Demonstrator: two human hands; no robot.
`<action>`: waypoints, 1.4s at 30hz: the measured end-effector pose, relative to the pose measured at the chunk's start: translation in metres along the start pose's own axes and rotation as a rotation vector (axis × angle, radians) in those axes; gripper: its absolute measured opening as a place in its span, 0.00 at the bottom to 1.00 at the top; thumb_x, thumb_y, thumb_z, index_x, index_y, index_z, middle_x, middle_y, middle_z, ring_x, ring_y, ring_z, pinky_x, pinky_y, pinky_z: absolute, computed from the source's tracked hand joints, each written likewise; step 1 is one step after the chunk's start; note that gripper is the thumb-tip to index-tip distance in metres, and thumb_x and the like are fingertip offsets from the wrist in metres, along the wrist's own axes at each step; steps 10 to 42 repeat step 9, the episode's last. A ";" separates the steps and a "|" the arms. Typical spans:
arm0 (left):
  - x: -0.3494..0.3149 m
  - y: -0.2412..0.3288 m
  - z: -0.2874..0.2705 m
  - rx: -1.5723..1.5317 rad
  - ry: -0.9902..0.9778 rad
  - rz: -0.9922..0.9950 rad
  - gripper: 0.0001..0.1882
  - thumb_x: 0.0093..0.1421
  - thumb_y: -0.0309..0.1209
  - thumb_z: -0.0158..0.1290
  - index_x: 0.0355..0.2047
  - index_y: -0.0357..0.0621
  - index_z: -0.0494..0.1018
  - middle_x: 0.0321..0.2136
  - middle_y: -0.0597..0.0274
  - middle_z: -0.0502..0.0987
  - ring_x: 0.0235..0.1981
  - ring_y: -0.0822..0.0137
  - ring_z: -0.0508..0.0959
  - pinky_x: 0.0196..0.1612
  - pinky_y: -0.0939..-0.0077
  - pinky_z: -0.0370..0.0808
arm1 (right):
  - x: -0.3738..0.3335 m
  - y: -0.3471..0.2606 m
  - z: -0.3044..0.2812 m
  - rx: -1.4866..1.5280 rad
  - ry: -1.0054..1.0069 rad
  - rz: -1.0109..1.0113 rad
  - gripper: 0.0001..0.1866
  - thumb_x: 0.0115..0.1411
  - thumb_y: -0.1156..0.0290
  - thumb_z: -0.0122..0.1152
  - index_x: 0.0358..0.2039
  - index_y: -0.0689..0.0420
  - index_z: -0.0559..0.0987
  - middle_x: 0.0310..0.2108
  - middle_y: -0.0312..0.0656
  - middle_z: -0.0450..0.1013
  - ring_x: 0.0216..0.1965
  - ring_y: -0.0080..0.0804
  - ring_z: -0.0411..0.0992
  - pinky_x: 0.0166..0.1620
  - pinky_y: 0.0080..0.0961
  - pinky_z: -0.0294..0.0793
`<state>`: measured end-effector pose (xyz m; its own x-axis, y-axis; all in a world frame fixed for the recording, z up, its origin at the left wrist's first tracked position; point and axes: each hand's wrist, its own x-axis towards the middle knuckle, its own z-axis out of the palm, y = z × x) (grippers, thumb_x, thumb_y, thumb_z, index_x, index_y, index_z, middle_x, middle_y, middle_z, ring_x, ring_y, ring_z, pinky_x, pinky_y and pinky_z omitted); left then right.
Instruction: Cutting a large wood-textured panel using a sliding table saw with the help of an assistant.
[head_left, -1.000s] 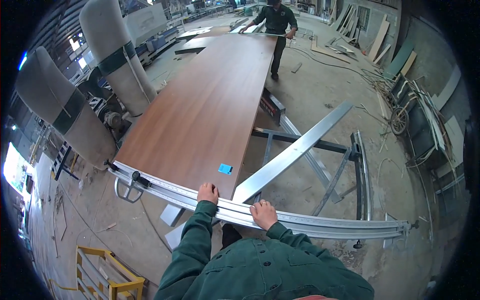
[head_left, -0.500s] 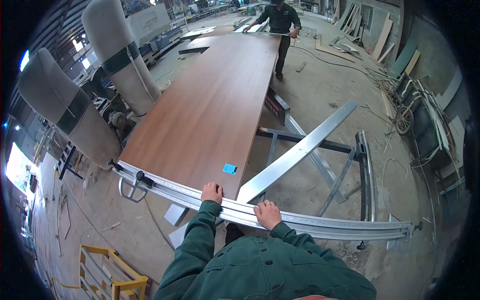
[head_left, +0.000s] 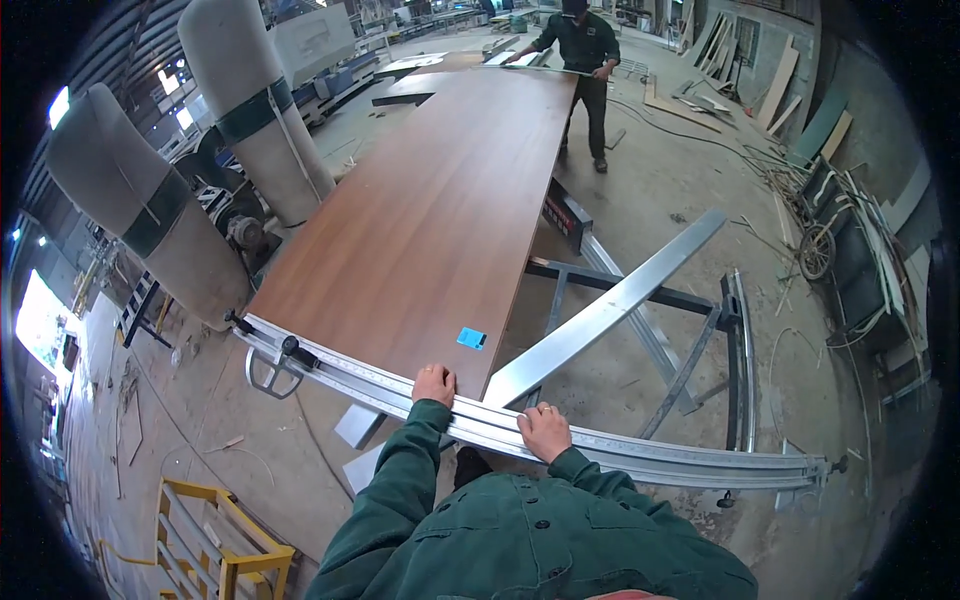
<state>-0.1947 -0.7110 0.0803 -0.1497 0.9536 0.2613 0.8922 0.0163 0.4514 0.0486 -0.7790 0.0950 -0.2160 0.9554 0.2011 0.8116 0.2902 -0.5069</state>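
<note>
A long wood-grain brown panel (head_left: 420, 220) stretches away from me, with a small blue sticker (head_left: 472, 338) near its close right corner. Across its near end runs an aluminium rail (head_left: 680, 453) marked with a scale. My left hand (head_left: 434, 386) is closed over the rail, its curled fingertips at the panel's near edge. To its right, my right hand (head_left: 545, 433) wraps round the rail past the panel's corner. Both palms are hidden. A co-worker (head_left: 583, 45) stands at the panel's far end, hands at a thin strip lying across it.
A broad metal beam (head_left: 610, 308) slants off to the right over a dark frame (head_left: 660, 293). Two tall dust bags (head_left: 255, 110) stand at left. A yellow metal frame (head_left: 235, 560) is at lower left. Scrap boards and a wheel (head_left: 817, 251) line the right wall.
The whole view has shifted slightly right and down. The co-worker's legs show more beside the panel. My hands keep the same places on the rail.
</note>
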 end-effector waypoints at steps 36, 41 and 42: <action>0.010 0.001 0.001 0.021 -0.023 -0.003 0.10 0.52 0.38 0.49 0.26 0.44 0.70 0.30 0.55 0.72 0.36 0.54 0.70 0.39 0.62 0.69 | 0.006 0.000 -0.003 0.006 0.008 0.001 0.13 0.54 0.60 0.50 0.28 0.56 0.75 0.30 0.45 0.68 0.35 0.44 0.68 0.37 0.39 0.69; 0.010 0.001 0.001 0.021 -0.023 -0.003 0.10 0.52 0.38 0.49 0.26 0.44 0.70 0.30 0.55 0.72 0.36 0.54 0.70 0.39 0.62 0.69 | 0.006 0.000 -0.003 0.006 0.008 0.001 0.13 0.54 0.60 0.50 0.28 0.56 0.75 0.30 0.45 0.68 0.35 0.44 0.68 0.37 0.39 0.69; 0.010 0.001 0.001 0.021 -0.023 -0.003 0.10 0.52 0.38 0.49 0.26 0.44 0.70 0.30 0.55 0.72 0.36 0.54 0.70 0.39 0.62 0.69 | 0.006 0.000 -0.003 0.006 0.008 0.001 0.13 0.54 0.60 0.50 0.28 0.56 0.75 0.30 0.45 0.68 0.35 0.44 0.68 0.37 0.39 0.69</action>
